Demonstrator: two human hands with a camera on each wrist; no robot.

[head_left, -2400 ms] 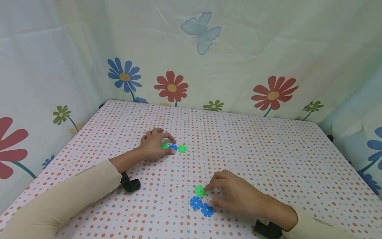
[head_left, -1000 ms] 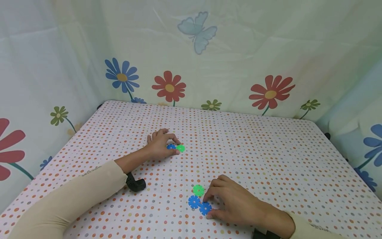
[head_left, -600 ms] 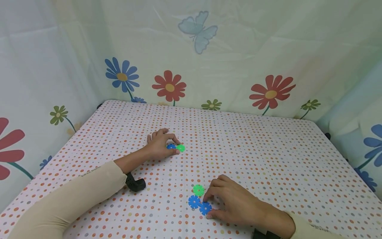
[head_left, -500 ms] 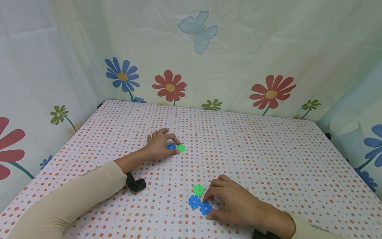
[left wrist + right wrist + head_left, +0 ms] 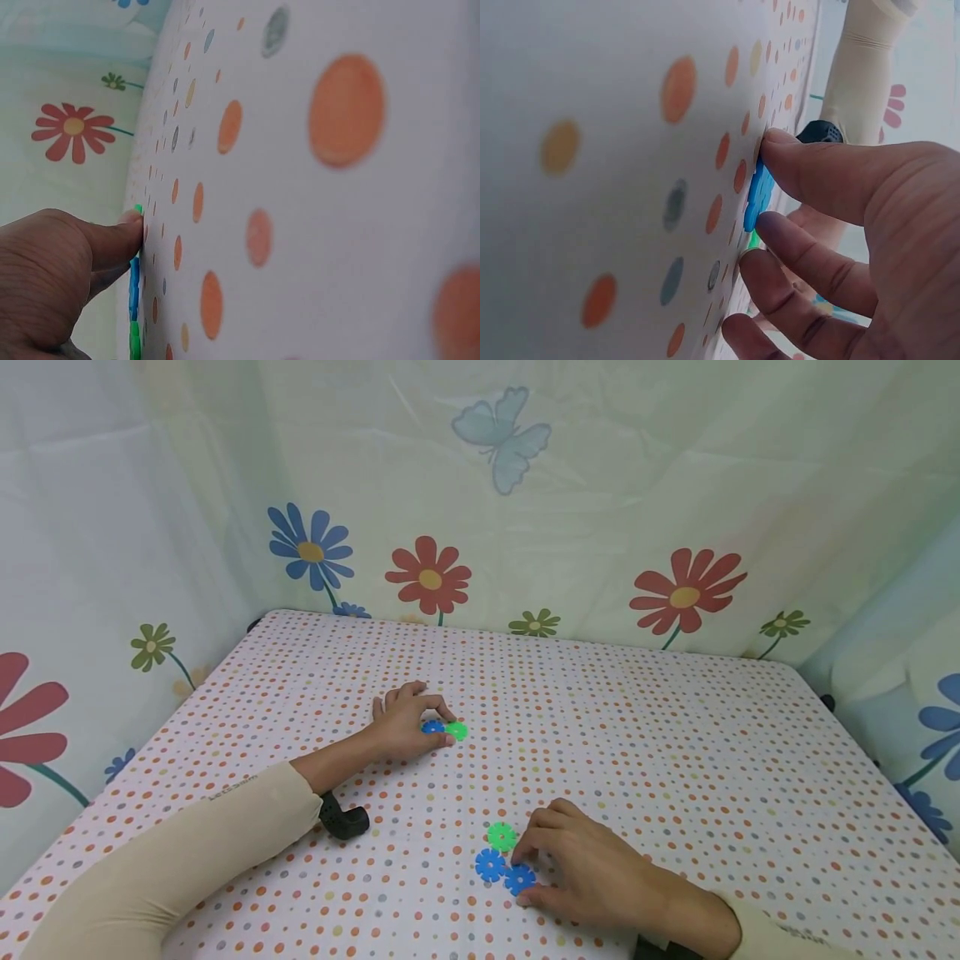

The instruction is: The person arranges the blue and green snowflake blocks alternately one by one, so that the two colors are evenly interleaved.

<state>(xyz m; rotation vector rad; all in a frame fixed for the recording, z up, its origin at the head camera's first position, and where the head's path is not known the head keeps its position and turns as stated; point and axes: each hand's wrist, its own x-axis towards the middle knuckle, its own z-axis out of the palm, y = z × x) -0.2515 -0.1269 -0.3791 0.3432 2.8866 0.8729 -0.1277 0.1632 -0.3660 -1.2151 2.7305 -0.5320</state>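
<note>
In the head view my left hand [image 5: 407,727] pinches a green notched plastic disc [image 5: 457,731] between thumb and index finger. A blue notched disc [image 5: 432,727] lies beside it under the hand's arch. The left wrist view shows another green disc [image 5: 135,341] past the blue one, hidden by the hand in the head view. Nearer the front, my right hand [image 5: 592,864] pinches a blue notched disc [image 5: 520,880] at its edges, with thumb and index finger. Its neighbours are a second blue disc [image 5: 491,865] and a green disc [image 5: 502,837], all flat in a small cluster.
The table is covered by a polka-dot cloth [image 5: 637,735]. Behind it hangs a curtain [image 5: 585,510] printed with flowers and a butterfly. A black wrist camera [image 5: 343,818] sits under the left wrist, close over the cloth.
My left hand has shifted right along its row, from the blue disc to the green one. My right hand has moved slightly toward the front, onto the lower blue disc. Both stay nearly still lately.
</note>
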